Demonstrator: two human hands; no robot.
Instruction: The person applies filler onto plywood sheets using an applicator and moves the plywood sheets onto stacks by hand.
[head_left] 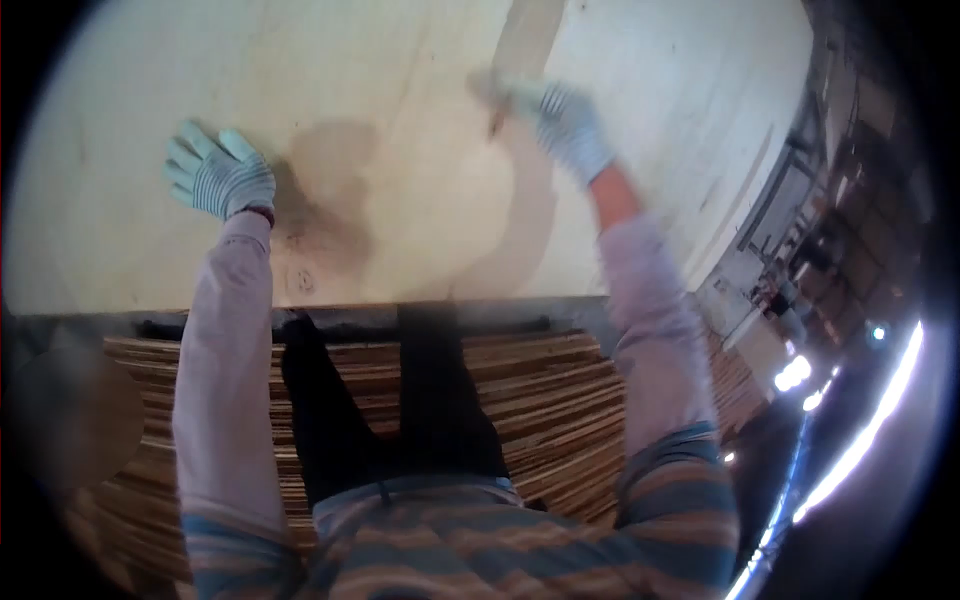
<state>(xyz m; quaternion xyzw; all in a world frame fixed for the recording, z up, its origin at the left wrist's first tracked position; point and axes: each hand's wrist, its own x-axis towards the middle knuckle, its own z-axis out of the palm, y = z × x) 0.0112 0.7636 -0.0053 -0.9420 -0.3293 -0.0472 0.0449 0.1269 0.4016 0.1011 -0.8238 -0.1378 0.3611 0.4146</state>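
Across the pale wooden sheet (430, 215), the left hand (222, 175) is lying open with fingers spread, gripping nothing visible. The right hand (568, 125) is apparently closing its fingers on a small tool (489, 90), though blur is hiding how tightly. The tool is projecting leftward from the right glove, above the sheet's surface or touching it, near a darker band (532, 190); its long axis is blurring beyond telling. The left hand is resting well apart. No brands, labels or writing are showing legibly.
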